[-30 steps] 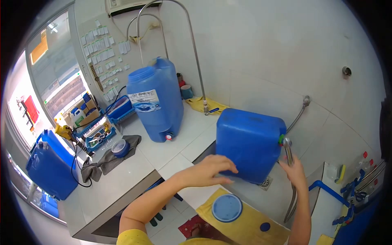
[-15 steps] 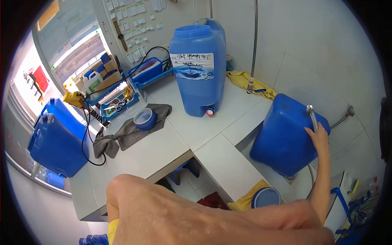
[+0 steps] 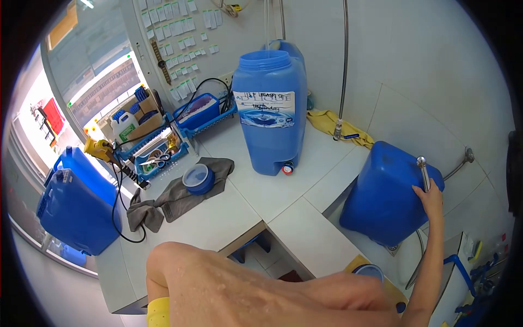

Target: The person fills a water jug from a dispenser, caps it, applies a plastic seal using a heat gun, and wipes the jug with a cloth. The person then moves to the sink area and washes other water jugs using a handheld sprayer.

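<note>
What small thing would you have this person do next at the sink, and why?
I would probably bring the left hand to the dark blue container to steady it. The container sits tilted in the sink, the right hand is taken up with the metal sprayer, and the left hand is near the camera, away from the container.

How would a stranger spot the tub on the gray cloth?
Find the tall labelled jug on the counter. To its left lies a gray cloth, and the tub sits there, round and blue with a pale lid. The similar round thing by the sink has yellow underneath.
</note>
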